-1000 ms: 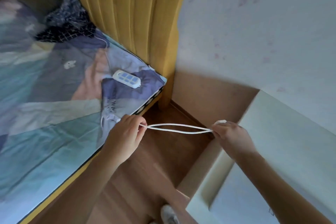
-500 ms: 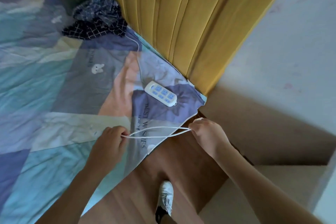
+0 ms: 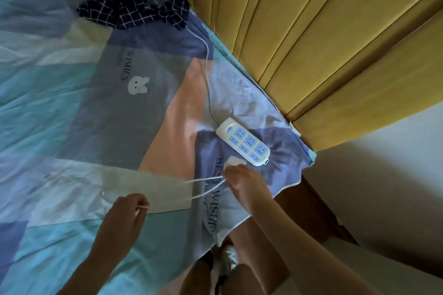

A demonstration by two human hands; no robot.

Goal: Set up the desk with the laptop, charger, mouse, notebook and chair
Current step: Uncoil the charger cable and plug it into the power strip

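The right hand pinches the white charger plug just beside the near end of the white power strip, which lies on the bed near the yellow padded headboard. Whether the plug touches the strip cannot be told. The charger cable runs as two blurred strands from the right hand across the patchwork bedspread to the left hand, whose fingers are closed around the cable. The strip's own cord leads up toward a dark checked cloth bunched by the headboard.
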